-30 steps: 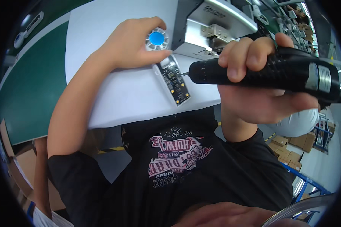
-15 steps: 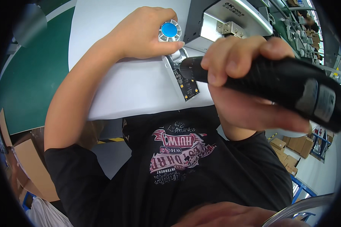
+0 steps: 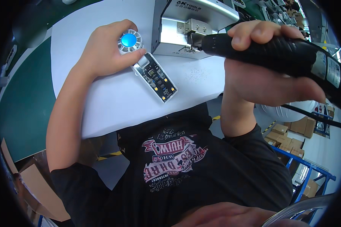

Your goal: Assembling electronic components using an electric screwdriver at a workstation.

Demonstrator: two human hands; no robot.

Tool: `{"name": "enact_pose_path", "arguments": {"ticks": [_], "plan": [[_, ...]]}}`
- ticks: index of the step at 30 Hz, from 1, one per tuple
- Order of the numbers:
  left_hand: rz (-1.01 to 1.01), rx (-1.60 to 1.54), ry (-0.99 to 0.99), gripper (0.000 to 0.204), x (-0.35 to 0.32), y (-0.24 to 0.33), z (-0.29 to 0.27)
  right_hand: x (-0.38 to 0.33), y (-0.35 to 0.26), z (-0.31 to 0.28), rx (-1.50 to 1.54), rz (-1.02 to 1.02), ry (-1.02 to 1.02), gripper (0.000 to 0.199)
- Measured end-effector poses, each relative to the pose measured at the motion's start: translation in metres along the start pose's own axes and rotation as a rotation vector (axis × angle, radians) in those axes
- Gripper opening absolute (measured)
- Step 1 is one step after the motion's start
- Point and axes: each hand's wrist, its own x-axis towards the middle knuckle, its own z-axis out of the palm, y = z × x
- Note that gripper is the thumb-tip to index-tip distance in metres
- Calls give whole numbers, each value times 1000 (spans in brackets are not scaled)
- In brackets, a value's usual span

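My left hand (image 3: pixel 104 51) is closed round the ribbed white round head of a small device, and its blue disc (image 3: pixel 129 40) faces up. From that head a rectangular white casing extends over the white sheet, with a bare black circuit board (image 3: pixel 157 78) inside. In my right hand (image 3: pixel 255 83) is a black electric screwdriver (image 3: pixel 263 52), gripped with fingers over the top and thumb below. Its front end points left at the metal outlet block (image 3: pixel 197 27) of a silver screw feeder (image 3: pixel 212 11); whether the bit touches is hard to see.
A white sheet (image 3: pixel 102 109) covers part of a green table (image 3: pixel 22 109). Small dark specks (image 3: pixel 197 75) lie on the sheet below the feeder. A cable (image 3: pixel 310 115) hangs at the right. Cardboard boxes (image 3: pixel 43 193) stand at lower left, others (image 3: pixel 284 138) at right.
The screwdriver has moved from over the circuit board to the screw feeder's outlet. The board now shows whole. My left hand still holds the device, and the whole view has shifted.
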Motion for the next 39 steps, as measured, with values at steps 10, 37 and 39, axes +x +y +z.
{"name": "enact_pose_path", "arguments": {"ticks": [10,37,39], "plan": [[23,53,27,51,-2,-6,-3,-41,22,21,173,70,31,108],[-59,9,70,50,-5,-12,-7,15,19,-32,-67,-94,-279,105],[-75,18,56,51,-1,-17,-6,2,7,-10,-181,147,-35,105]]}}
